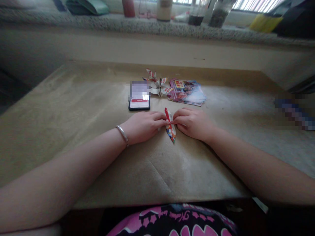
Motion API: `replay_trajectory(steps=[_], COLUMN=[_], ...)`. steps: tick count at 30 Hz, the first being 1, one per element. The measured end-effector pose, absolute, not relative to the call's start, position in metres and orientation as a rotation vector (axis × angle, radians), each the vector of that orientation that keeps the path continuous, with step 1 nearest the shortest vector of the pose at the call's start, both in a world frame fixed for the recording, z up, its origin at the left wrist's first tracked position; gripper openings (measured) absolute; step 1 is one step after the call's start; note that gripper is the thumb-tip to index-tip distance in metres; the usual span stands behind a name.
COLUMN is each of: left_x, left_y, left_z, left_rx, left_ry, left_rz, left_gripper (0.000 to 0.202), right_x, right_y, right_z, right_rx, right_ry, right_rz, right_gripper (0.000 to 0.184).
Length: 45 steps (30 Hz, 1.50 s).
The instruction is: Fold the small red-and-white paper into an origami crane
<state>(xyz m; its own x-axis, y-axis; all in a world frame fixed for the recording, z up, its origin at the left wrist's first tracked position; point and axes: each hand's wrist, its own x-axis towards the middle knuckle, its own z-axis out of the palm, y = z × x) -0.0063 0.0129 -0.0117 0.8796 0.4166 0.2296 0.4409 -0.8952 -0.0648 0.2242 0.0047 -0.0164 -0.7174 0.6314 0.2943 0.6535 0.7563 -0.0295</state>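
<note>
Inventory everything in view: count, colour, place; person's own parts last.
Pointed folded paper strip: one, multicoloured, centre
Folded paper shapes: at least two, white and red, beyond the strip
Glossy printed sheets: one stack, pink and blue, right of shapes
Rectangular phone: one, black edge, left of shapes
Table: one, tan, beneath
Blurred item: one, bluish, table's right
Stone ledge: one, speckled grey, back
Folded item: one, green, ledge's left
Containers: at least four, red, pale, dark, ledge
Unclear objects: two, yellow, black, ledge's right
Printed garment: one, black and pink, bottom
Bracelet: one, silver, left wrist
Left hand: one, bare, touching strip
Right hand: one, bare, touching strip
</note>
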Motion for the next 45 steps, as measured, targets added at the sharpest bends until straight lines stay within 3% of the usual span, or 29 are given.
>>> replay_trajectory(steps=[9,22,45], left_x=[-0.008,-0.009,-0.007], left_y=[0.015,0.017,0.019], left_z=[-0.015,-0.020,-0.022], left_rx=[-2.933,-2.971,-3.001], left_ry=[-0.575,-0.584,-0.647], left_rz=[-0.368,-0.426,-0.486], left_gripper=[0.039,0.040,0.035], right_x=[0.225,0.210,0.217], right_y=[-0.001,0.022,0.015], right_z=[-0.015,-0.029,-0.030], right_rx=[-1.007,-1.323,-1.169], right_ry=[-2.635,-2.124,-2.339], right_rz=[-0.081,0.360,0.136], right_gripper=[0.023,0.015,0.017])
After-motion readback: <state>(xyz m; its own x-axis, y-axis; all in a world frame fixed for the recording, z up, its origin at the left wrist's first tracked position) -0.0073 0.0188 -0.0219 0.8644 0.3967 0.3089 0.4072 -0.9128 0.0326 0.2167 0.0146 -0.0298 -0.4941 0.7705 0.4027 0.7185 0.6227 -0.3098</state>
